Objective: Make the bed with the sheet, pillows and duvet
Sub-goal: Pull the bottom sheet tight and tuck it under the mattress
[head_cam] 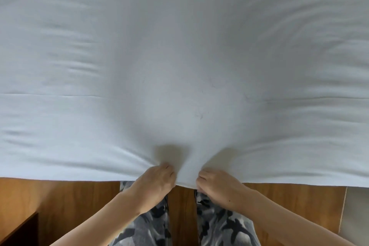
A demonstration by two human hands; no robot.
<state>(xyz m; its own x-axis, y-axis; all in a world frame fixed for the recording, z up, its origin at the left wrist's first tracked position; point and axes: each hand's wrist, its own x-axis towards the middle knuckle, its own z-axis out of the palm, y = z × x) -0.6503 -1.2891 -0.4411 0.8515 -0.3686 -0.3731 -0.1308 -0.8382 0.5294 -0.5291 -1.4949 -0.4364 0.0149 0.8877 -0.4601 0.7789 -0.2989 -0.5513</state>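
Legs: camouflage-print trousers [219,223] stand on the wooden floor [60,201], close against the bed's near edge.
Left hand: left hand [157,180] is clenched on a bunch of the sheet [179,66] at the bed's near edge, knuckles up.
Right hand: right hand [217,183] grasps the same hem just beside the left, fingers curled under the cloth.
Sheet: white, spread across the whole bed; creases fan outward from the two grip points; hem hangs over the near edge.
Sheet surface: blurred, apparently billowed up at the middle.
Furniture: dark wooden furniture corner [22,231] sits at the lower left on the floor.
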